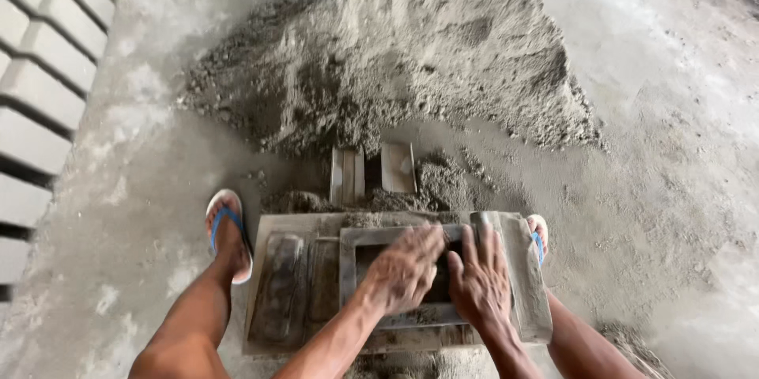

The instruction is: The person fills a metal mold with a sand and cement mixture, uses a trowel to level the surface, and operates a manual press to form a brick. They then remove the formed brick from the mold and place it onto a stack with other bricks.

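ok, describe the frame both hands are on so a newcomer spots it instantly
Start at the big grey mound of cement mix and come straight down toward the camera to the flat board between the two feet. The rectangular grey mould frame sits on its right part, under the left hand and right hand; it alone is an open, hollow box.

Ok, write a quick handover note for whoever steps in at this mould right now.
Left hand: fingers curled, pressing into the rectangular mould frame.
Right hand: flat on the frame's right side.
The frame sits on a grey board between both feet.
Mix pile lies ahead; finished blocks stand in rows at left.
Fill level is hidden by the hands, so packing cannot be judged finished.
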